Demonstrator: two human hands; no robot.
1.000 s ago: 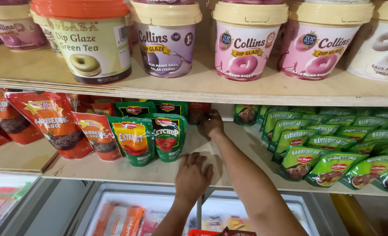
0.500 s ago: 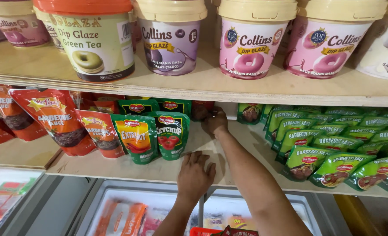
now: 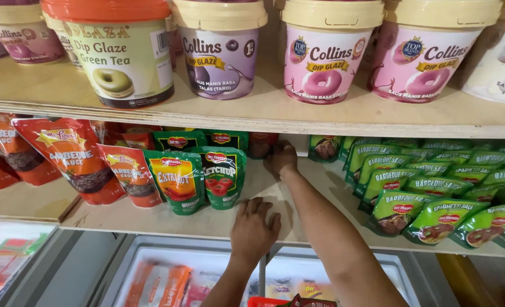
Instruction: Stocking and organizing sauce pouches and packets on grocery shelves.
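Pouches fill the lower shelf (image 3: 320, 187) in the head view, the only view there is. The right hand (image 3: 281, 160) reaches deep to the back of that shelf, fingers curled around a dark red pouch (image 3: 260, 144) standing against the rear wall, just behind the green ketchup pouch (image 3: 222, 176). From here the grip looks closed on the pouch's lower edge, though the knuckles hide the fingertips and I can't be sure. The left hand (image 3: 253, 227) lies flat on the bare wood near the shelf's front edge, fingers spread wide, holding nothing — it seems to brace the reach.

That red pouch looks like a soft stand-up sachet of sauce: light, floppy, with glossy film that may slide under the fingers. It should not break, but a squeeze would bulge it. The stiffer sealed top or side seams seem the better places to pinch — the belly would only give.
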